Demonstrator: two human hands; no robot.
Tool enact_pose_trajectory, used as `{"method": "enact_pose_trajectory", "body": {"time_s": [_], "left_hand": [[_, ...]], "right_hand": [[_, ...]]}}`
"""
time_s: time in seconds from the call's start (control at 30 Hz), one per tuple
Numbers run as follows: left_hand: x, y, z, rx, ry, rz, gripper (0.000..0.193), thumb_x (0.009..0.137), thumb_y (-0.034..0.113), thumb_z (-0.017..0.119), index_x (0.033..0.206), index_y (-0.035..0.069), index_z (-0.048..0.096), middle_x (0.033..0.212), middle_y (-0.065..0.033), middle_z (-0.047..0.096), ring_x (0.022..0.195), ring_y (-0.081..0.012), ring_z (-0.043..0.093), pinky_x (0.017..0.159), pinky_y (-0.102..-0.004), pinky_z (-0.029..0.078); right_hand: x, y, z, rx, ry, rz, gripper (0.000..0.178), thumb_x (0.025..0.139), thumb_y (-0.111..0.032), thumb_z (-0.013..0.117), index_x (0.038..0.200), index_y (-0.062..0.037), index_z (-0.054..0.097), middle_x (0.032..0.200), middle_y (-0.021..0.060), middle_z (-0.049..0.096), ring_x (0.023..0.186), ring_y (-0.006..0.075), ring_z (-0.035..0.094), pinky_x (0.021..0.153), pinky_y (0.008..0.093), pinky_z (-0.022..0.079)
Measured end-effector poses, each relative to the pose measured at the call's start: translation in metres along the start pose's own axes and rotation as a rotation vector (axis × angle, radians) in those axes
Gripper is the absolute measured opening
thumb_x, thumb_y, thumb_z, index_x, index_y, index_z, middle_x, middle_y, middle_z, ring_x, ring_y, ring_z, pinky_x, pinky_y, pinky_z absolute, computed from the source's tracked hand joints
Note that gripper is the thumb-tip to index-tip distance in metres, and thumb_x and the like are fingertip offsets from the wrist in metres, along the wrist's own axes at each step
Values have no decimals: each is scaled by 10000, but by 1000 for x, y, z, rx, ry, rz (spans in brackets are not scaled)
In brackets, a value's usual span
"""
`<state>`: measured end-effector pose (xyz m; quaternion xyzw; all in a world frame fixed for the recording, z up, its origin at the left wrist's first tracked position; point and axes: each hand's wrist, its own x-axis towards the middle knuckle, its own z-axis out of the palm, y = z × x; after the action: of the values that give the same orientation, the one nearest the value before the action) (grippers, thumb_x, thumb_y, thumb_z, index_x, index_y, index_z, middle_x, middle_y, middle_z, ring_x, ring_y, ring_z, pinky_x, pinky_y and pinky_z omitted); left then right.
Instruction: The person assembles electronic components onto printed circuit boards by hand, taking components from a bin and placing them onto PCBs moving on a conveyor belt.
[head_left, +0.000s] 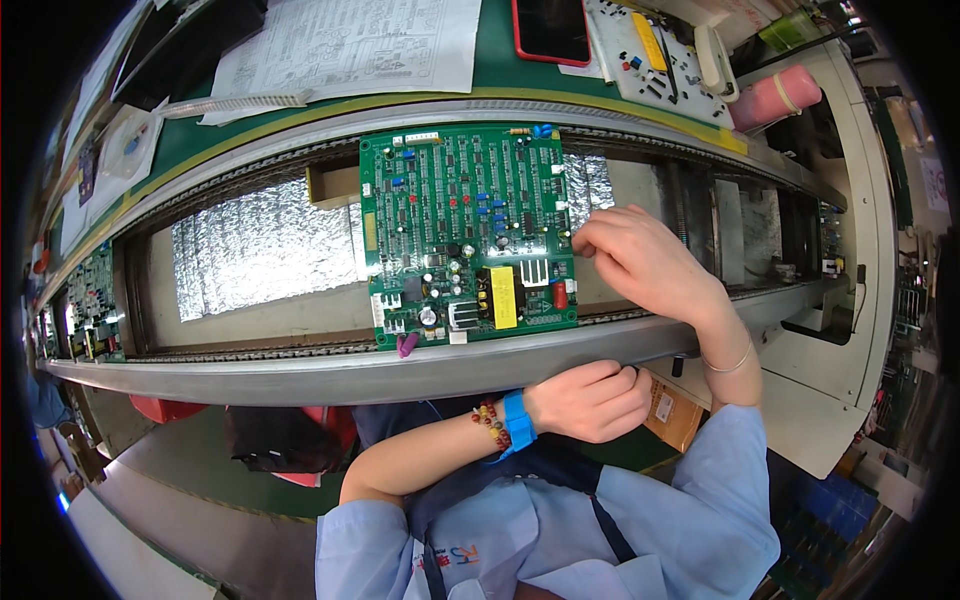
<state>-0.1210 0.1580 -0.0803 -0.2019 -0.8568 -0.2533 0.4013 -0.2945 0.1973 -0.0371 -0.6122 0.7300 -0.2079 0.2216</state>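
Note:
A green circuit board [430, 225] lies across the two rails of a conveyor, packed with small parts, a yellow transformer [503, 297] and metal heat sinks. At its right edge is my right hand [645, 260], with thumb and forefinger drawn together against the board's side; whatever they pinch, if anything, is hidden. My left hand [592, 402], below a blue wrist strap [518, 420], is curled closed by the conveyor's near metal rail [400, 377]. Its fingertips are turned out of sight, so I cannot see what is in them.
More circuit boards [92, 305] sit on the conveyor at far left. Beyond the far rail are printed drawings [350, 50], a red-cased phone [551, 28], a white tray [640, 65] of loose components and a pink bottle [775, 97]. A white machine housing [830, 370] stands at right.

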Motion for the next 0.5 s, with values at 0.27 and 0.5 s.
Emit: {"method": "enact_pose_trajectory", "body": {"time_s": [0.27, 0.5], "left_hand": [[-1, -2, 2, -12, -18, 1, 167, 690, 111, 612, 839, 37, 618, 920, -76, 619, 785, -162, 586, 700, -253, 495], [-3, -2, 3, -6, -10, -9, 188, 667, 116, 603, 837, 36, 611, 906, -75, 617, 783, -163, 586, 700, -258, 495]], "right_hand": [[34, -15, -15, 5, 165, 69, 151, 807, -28, 508, 949, -28, 562, 821, 99, 601, 790, 279, 582, 751, 389, 446], [62, -23, 0, 67, 333, -181, 239, 828, -6, 499, 1058, -52, 542, 859, 49, 615, 832, 231, 577, 800, 353, 413]]}}
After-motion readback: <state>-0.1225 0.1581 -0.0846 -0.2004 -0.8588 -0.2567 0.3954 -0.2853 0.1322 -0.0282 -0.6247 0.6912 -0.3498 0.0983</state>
